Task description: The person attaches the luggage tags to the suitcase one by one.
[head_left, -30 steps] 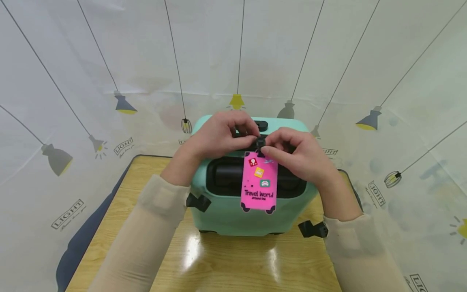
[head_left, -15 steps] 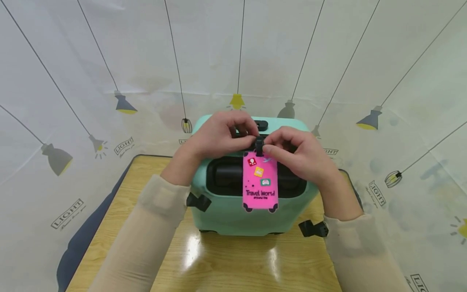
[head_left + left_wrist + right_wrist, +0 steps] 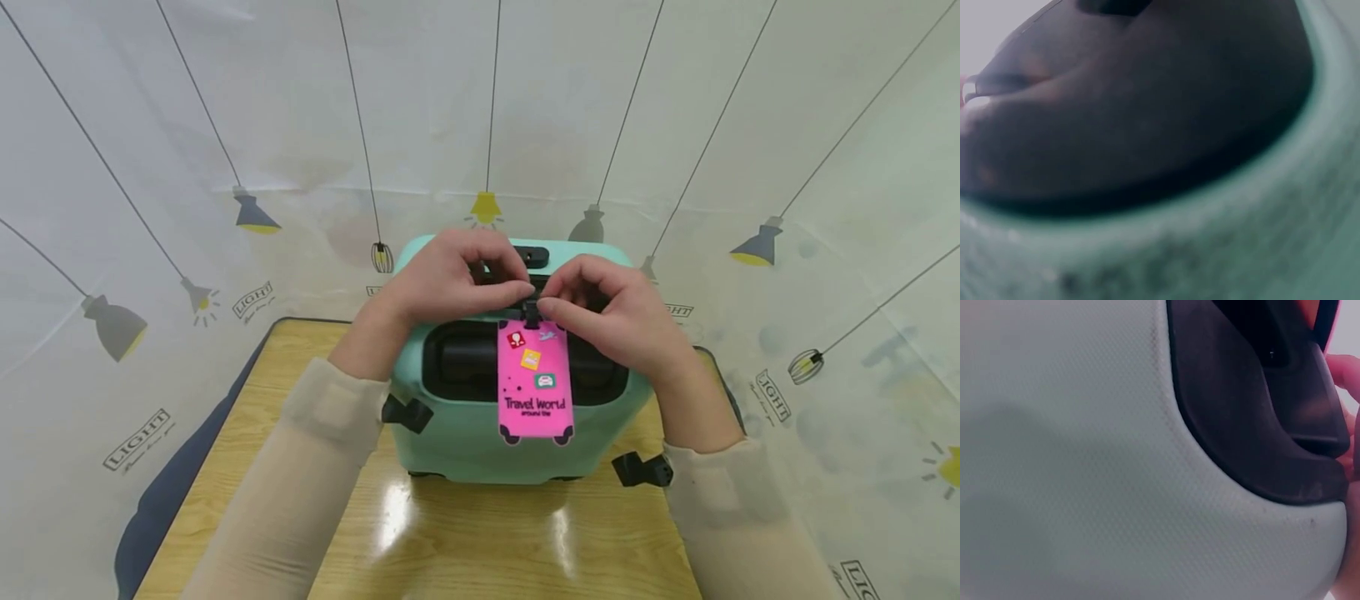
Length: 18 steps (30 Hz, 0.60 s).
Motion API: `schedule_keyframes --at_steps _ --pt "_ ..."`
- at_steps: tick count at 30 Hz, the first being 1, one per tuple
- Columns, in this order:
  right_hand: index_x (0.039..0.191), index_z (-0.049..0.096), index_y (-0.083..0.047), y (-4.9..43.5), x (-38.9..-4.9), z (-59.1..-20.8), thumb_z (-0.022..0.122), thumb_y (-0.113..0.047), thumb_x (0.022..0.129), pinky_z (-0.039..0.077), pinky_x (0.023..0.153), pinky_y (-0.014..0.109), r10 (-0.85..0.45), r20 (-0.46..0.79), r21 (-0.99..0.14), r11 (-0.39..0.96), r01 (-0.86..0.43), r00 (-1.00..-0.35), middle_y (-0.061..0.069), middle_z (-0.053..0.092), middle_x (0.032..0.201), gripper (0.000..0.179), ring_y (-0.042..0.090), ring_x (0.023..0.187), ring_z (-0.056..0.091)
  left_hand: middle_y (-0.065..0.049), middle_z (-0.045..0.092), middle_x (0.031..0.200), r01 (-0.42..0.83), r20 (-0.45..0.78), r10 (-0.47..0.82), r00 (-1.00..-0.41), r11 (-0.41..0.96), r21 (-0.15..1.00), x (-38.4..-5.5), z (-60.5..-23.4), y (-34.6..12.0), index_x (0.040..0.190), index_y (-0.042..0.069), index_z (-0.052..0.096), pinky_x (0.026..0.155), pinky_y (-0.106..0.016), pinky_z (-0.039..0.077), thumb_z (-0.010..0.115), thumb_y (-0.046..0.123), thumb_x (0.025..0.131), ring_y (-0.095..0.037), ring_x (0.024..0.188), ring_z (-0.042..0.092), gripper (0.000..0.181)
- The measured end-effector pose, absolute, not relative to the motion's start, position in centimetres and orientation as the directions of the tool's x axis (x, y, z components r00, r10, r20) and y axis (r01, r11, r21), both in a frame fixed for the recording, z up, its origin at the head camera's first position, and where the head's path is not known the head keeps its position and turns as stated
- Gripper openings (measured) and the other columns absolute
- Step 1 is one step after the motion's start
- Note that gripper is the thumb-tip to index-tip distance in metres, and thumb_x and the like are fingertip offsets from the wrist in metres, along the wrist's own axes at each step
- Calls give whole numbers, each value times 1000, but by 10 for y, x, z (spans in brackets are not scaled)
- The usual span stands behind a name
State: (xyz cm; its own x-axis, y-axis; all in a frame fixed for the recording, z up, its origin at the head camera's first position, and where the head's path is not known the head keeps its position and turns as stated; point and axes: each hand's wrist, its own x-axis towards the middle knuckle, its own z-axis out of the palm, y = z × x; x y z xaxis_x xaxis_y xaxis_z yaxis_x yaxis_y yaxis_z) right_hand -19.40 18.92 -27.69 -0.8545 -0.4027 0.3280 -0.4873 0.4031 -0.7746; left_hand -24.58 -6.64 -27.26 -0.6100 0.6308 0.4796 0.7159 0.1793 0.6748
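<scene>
A mint-green suitcase (image 3: 495, 454) stands upright on the wooden table, its black handle (image 3: 457, 362) set in a dark recess at the top. Over that handle hangs a pink luggage tag (image 3: 536, 387) printed "Travel World", with a short black strap (image 3: 531, 313) at its upper end. My left hand (image 3: 457, 275) comes in from the left, thumb and fingertips pinching the strap near its top. From the other side my right hand (image 3: 607, 308) pinches the same strap between thumb and forefinger. The left wrist view is filled by the blurred black recess (image 3: 1166, 112); the right wrist view shows the suitcase's textured shell (image 3: 1085, 456).
The wooden table (image 3: 450, 542) extends in front of the suitcase. Behind it hangs a pale curtain (image 3: 420, 108) printed with lamps. Small black wrist cameras (image 3: 408, 413) stick out below both cuffs, the left one close to the suitcase.
The luggage tag has turned slightly upright and now hangs a little lower. The right hand has shifted slightly upward; the left hand stays nearly in place.
</scene>
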Motion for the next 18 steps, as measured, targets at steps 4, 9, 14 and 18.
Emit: schedule_keyframes --at_steps 4,9,14,18 --pt "105 74 -7 189 -195 -278 78 -9 99 49 68 27 -407 323 -773 408 -486 -855 4 65 87 7 20 76 60 -3 74 91 724 486 654 -580 142 675 -248 -274 -67 94 10 81 77 -32 56 82 9 94 -18 87 65 1" --pt "104 74 -8 190 -195 -278 78 -9 100 49 69 27 -409 326 -774 402 -489 -852 3 65 89 6 20 78 59 -4 74 91 725 477 659 -581 153 672 -249 -274 -66 96 7 81 79 -33 56 81 11 95 -18 88 65 4" --pt "99 72 -2 192 -194 -280 71 -4 100 48 75 29 -364 422 -768 343 -541 -830 -1 62 92 3 18 87 57 -4 72 92 703 451 627 -635 227 673 -246 -272 -65 101 9 81 76 -34 54 77 15 99 -18 87 61 8" --pt "90 74 -5 192 -194 -281 71 -5 99 46 80 29 -340 472 -727 372 -577 -813 -1 62 97 9 16 96 56 -3 74 94 688 433 623 -651 243 684 -245 -270 -65 103 10 82 76 -34 54 77 17 100 -18 88 61 9"
